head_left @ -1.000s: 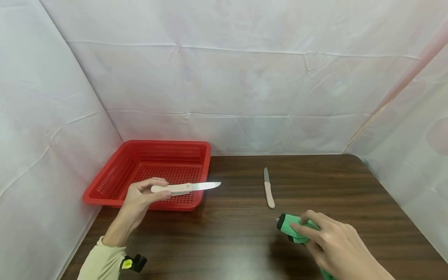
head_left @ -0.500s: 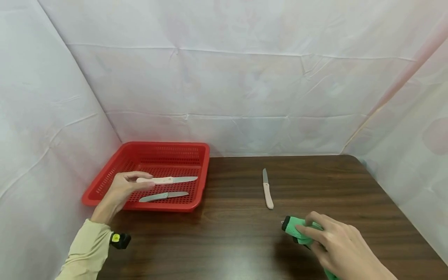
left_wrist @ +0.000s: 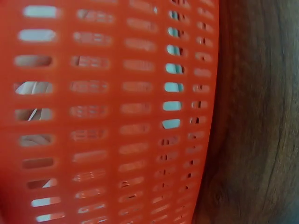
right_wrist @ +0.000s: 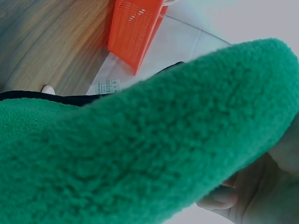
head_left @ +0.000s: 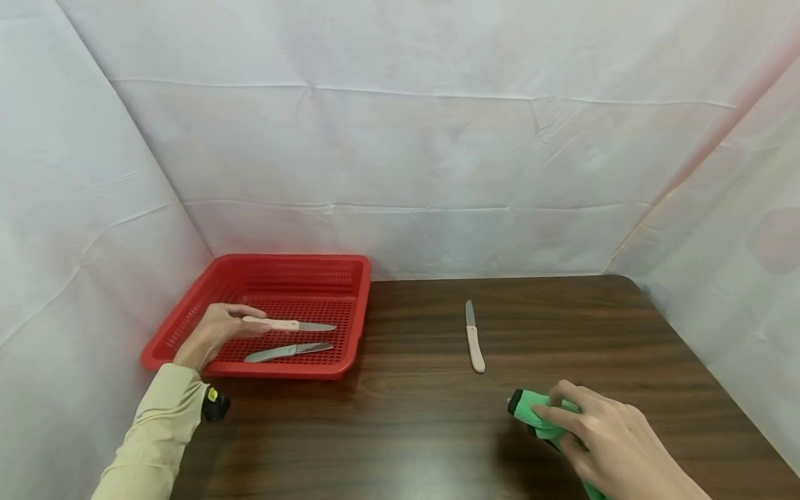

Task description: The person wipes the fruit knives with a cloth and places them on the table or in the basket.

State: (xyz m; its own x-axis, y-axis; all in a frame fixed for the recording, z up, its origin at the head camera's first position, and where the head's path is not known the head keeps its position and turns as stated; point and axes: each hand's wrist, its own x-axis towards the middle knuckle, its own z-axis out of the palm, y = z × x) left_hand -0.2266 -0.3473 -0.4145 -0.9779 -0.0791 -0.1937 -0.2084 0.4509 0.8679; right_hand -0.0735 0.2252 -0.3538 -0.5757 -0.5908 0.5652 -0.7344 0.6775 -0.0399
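– White sheeting backs the dark table! Fingers of the left hand pinch a knife in the red basket, left.
– And the right hand?
– Fingers gripping green cloth, near right!

The basket stands at the tabletop's far left corner, a front knife inside (a held knife just beyond); rightward, a loose knife lies toward the far edge, behind the cloth.

Slotted red basket, wooden table
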